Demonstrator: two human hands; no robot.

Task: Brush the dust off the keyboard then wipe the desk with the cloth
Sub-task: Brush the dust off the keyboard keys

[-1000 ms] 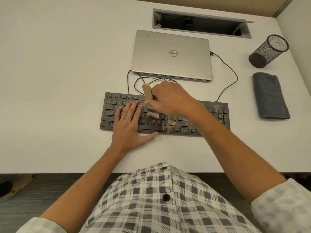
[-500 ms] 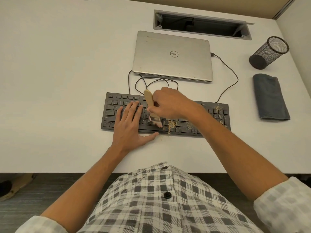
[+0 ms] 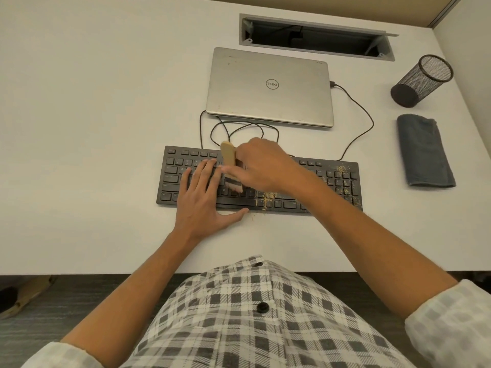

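A black keyboard (image 3: 175, 176) lies on the white desk (image 3: 79, 128), with tan dust (image 3: 268, 197) on its lower middle keys and more on the right number pad. My right hand (image 3: 265, 166) grips a small wooden-handled brush (image 3: 228, 155), its bristles on the middle keys. My left hand (image 3: 204, 197) rests flat on the keyboard's left half, fingers straight, thumb along the front edge. A folded grey cloth (image 3: 425, 150) lies on the desk to the right.
A shut silver laptop (image 3: 268, 86) sits behind the keyboard, with black cables (image 3: 356, 112) looping between them. A black mesh pen cup (image 3: 422, 81) lies tipped at the far right. A cable slot (image 3: 316, 35) opens at the desk's back.
The brush has swept down over the middle keys and come back up a little. My left hand has stayed flat on the keyboard.
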